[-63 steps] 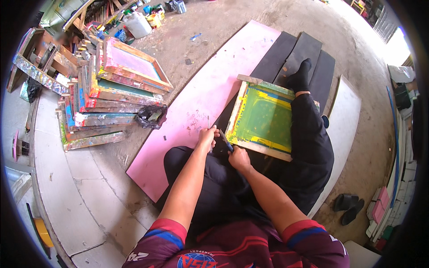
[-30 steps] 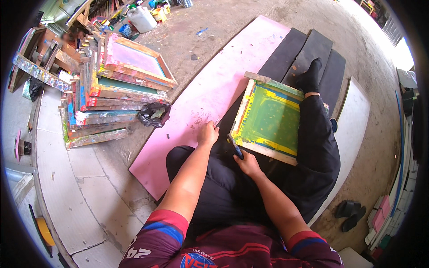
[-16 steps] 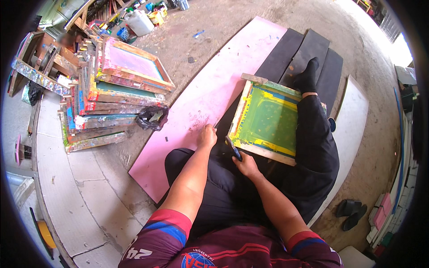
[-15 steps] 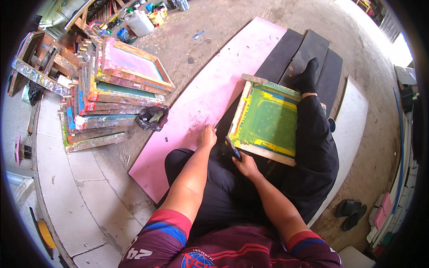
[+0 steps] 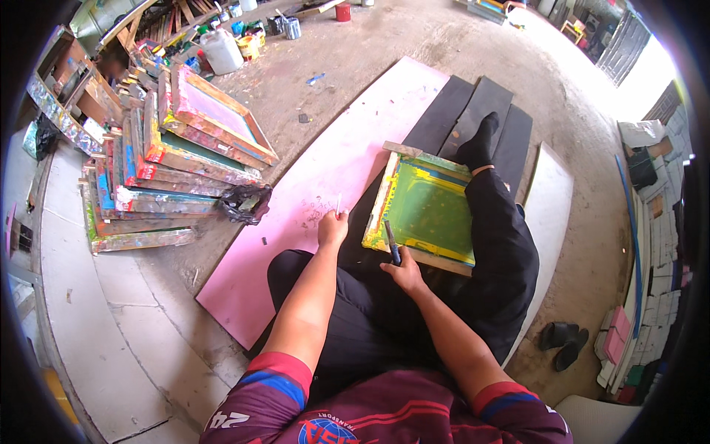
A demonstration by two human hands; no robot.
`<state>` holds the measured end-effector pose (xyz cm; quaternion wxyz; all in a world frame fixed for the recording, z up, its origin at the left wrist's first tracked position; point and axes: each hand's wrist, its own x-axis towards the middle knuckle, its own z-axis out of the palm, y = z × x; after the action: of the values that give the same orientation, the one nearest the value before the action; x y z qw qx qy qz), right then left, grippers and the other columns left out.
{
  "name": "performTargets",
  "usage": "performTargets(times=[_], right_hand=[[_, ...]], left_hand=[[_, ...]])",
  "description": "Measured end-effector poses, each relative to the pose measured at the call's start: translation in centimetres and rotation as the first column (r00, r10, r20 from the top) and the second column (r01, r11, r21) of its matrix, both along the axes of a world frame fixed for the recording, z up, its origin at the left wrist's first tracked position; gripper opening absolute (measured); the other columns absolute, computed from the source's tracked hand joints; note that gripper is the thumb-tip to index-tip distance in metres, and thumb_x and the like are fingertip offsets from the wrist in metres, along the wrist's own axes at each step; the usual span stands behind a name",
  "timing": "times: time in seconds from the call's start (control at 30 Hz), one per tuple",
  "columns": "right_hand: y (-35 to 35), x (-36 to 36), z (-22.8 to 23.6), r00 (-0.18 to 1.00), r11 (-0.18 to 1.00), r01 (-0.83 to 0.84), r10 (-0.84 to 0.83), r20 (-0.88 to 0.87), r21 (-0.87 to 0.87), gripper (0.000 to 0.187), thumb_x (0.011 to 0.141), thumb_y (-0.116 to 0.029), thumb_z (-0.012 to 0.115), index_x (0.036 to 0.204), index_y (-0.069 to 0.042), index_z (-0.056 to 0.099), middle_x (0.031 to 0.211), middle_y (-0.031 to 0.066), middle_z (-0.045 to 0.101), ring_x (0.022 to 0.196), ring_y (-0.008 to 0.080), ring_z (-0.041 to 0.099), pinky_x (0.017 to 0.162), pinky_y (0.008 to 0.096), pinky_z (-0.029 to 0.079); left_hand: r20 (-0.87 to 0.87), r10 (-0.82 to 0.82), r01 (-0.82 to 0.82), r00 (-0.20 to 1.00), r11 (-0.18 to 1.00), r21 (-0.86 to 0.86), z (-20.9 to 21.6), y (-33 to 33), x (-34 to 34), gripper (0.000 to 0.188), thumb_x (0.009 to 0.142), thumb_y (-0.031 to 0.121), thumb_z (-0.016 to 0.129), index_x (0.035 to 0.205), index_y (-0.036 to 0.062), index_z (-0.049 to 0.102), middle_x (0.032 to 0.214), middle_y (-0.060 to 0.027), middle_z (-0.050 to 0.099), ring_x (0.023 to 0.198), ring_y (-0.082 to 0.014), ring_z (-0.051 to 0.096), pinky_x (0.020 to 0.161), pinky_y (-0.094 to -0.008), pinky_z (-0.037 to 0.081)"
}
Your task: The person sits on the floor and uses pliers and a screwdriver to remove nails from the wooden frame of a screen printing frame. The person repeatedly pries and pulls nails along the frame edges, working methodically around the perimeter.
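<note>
Wood-framed screen [image 5: 431, 211]: lies ahead of the right hand, over black boards [image 5: 473, 118]; green mesh, yellow smears along the borders.
Right hand [image 5: 404, 271]: fingers closed round the blue-black handle of a long narrow tool [image 5: 392, 243] — dark end pointing away, overlapping the screen's near-left corner in view; contact there cannot be told.
Left hand [image 5: 333, 228]: fingers drawn together on a slim pale tool [image 5: 339, 203], its tip pointing up and away; hand sits over the pink board [image 5: 255, 285], touching or not unclear.
Between hands: open gap, dark material below; the two tools are well apart.
Screen edges: left rail faces the pink board across a dark strip; near rail runs just beyond the right hand; a wooden bar along the far rail juts past the left corner.
Left side: pink surface gives room outward, up to the black plastic bag [image 5: 246, 203] and frame stack [image 5: 170, 198].
Right leg [image 5: 503, 237]: covers the screen's right edge.
Hard to read: left fingertips and tool's lower end — masked by the hand; tool's kind unclear.
</note>
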<state>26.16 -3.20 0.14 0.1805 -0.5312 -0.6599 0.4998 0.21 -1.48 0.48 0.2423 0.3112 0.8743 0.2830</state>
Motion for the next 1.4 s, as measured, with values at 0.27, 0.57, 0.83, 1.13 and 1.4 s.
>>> performTargets(times=[0.27, 0.57, 0.83, 1.13, 1.4], right_hand=[[-0.6, 2.1, 4.1, 0.949, 0.933, 0.308, -0.315, -0.01, -0.185, 0.061, 0.072, -0.026, 0.082, 0.12, 0.003, 0.058, 0.089, 0.0132, 0.064, 0.082, 0.0244, 0.061, 0.074, 0.0388, 0.049], [2.6, 10.1, 0.6, 0.673, 0.675, 0.695, -0.732, -0.107, -0.249, 0.037, 0.08, -0.006, 0.064, 0.116, -0.01, 0.058, 0.085, 0.0046, 0.061, 0.066, 0.0135, 0.059, 0.055, 0.0298, 0.048], [1.5, 14.0, -1.2, 0.463, 0.47, 0.881, -0.881, 0.099, 0.051, 0.066, 0.076, -0.027, 0.082, 0.127, 0.002, 0.05, 0.115, 0.0316, 0.066, 0.112, 0.0497, 0.061, 0.099, 0.0497, 0.046], [1.3, 12.3, -0.7, 0.474, 0.504, 0.857, -0.853, 0.22, 0.107, 0.08, 0.078, -0.035, 0.086, 0.134, 0.001, 0.041, 0.12, 0.036, 0.063, 0.114, 0.0531, 0.06, 0.097, 0.0549, 0.048], [1.9, 11.3, 0.0, 0.56, 0.563, 0.783, -0.823, 0.095, 0.263, 0.062, 0.081, -0.023, 0.082, 0.126, -0.003, 0.045, 0.111, 0.0263, 0.062, 0.107, 0.0505, 0.06, 0.09, 0.0545, 0.047]], left_hand=[[0.031, -0.179, 0.174, 0.983, 0.978, 0.111, 1.0, 0.2, 2.0, 0.046, 0.094, 0.045, 0.065, 0.096, -0.0007, 0.07, 0.095, -0.025, 0.073, 0.095, -0.044, 0.07, 0.081, -0.0511, 0.054], [0.029, -0.249, 0.246, 0.968, 0.966, 0.083, -0.3, 1.3, 2.9, 0.039, 0.087, 0.042, 0.074, 0.097, 0.0043, 0.073, 0.094, -0.0202, 0.075, 0.094, -0.0384, 0.073, 0.082, -0.0476, 0.056], [-0.173, -0.317, 0.304, 0.933, 0.947, -0.101, 3.1, 4.1, 6.6, 0.054, 0.079, 0.048, 0.081, 0.106, 0.0029, 0.069, 0.103, -0.0194, 0.075, 0.098, -0.039, 0.072, 0.082, -0.0502, 0.056], [-0.127, -0.477, 0.441, 0.87, 0.867, -0.232, 0.7, 6.3, 4.8, 0.05, 0.074, 0.041, 0.084, 0.101, 0.0006, 0.071, 0.097, -0.0231, 0.074, 0.094, -0.0381, 0.073, 0.081, -0.0487, 0.056], [-0.044, -0.413, 0.415, 0.91, 0.908, 0.055, -0.4, 4.3, 3.7, 0.035, 0.08, 0.027, 0.08, 0.097, -0.0023, 0.071, 0.083, -0.022, 0.074, 0.075, -0.0341, 0.074, 0.071, -0.0449, 0.056]])
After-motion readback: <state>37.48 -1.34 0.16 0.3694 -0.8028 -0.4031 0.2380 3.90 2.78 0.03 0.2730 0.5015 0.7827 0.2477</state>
